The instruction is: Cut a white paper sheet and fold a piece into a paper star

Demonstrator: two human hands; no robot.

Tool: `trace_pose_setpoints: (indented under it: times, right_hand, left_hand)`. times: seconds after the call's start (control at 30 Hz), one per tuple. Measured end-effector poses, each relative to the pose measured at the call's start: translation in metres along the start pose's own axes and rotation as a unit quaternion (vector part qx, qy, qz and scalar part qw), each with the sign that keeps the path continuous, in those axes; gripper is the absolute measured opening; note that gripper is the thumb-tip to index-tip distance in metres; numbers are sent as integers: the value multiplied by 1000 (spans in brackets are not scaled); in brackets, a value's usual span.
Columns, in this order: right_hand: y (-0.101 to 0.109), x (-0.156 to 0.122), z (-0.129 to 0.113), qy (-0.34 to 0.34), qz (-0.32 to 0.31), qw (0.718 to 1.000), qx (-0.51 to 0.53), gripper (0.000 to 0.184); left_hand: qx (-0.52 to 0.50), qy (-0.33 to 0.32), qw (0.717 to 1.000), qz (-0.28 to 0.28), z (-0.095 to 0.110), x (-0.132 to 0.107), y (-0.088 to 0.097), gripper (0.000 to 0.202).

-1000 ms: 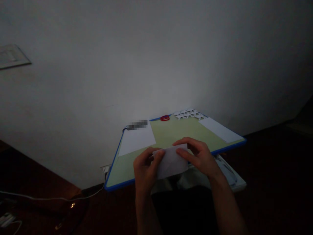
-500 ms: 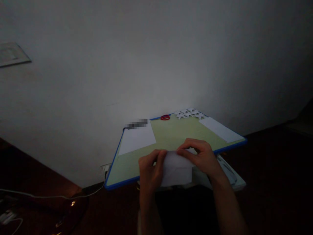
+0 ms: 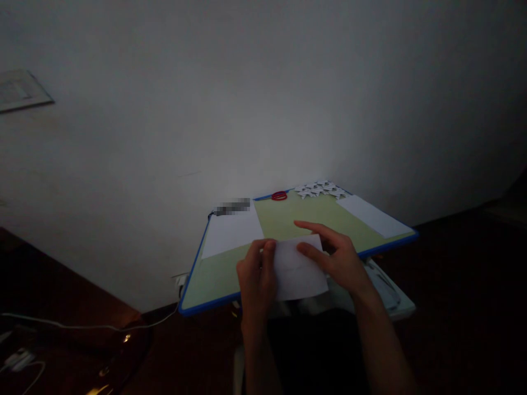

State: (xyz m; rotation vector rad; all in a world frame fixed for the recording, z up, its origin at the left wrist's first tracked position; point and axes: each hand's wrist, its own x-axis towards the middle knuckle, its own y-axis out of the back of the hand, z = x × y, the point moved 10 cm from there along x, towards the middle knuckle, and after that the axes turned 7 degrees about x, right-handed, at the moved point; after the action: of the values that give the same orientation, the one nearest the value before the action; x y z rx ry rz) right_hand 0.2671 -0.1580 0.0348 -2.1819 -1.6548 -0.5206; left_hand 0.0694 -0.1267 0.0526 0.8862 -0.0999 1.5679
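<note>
A small sheet of white paper (image 3: 300, 271) with a faint crease is held up in front of the table's near edge. My left hand (image 3: 259, 269) pinches its left side, thumb in front and fingers curled behind. On the right, my right hand (image 3: 340, 258) has its thumb over the front of the paper, while the index finger stretches out above the top edge, apart from the thumb. Its other fingers are partly hidden.
The green tabletop (image 3: 284, 219) has a blue rim and stands against the wall. On it lie a large white sheet (image 3: 233, 233), white paper (image 3: 374, 216), red-handled scissors (image 3: 279, 196) and several folded white paper pieces (image 3: 319, 189). A cable (image 3: 94, 327) runs at the left.
My right hand has loosened from its pinch at the paper's top edge, its index finger now extended. The paper has risen slightly and tilted, its upper right corner now showing.
</note>
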Motion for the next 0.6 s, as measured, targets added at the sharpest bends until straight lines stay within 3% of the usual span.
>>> trace_pose_setpoints:
  times: [0.07,0.17,0.27,0.4,0.53,0.6]
  right_hand:
    - [3,0,3,-16,11,1000,13,53]
    - [10,1,0,7,47,999,-18,44]
    - [9,3,-2,27,43,998,-36,36]
    - [10,4,-1,37,42,998,-39,37]
    - [19,4,2,23,61,998,-24,38]
    - [22,3,2,25,68,997,-20,33]
  left_hand:
    - [1,3,1000,13,-1,0,1,31]
    - [-3,-4,1000,24,-1,0,1,34]
    - [-35,5,999,37,-5,0,3,39]
    - [-124,23,992,-8,-13,-1,-3,24]
    - [-161,-18,982,-93,-8,-4,-13,64]
    - [-156,-38,979,-125,-5,-6,-17,75]
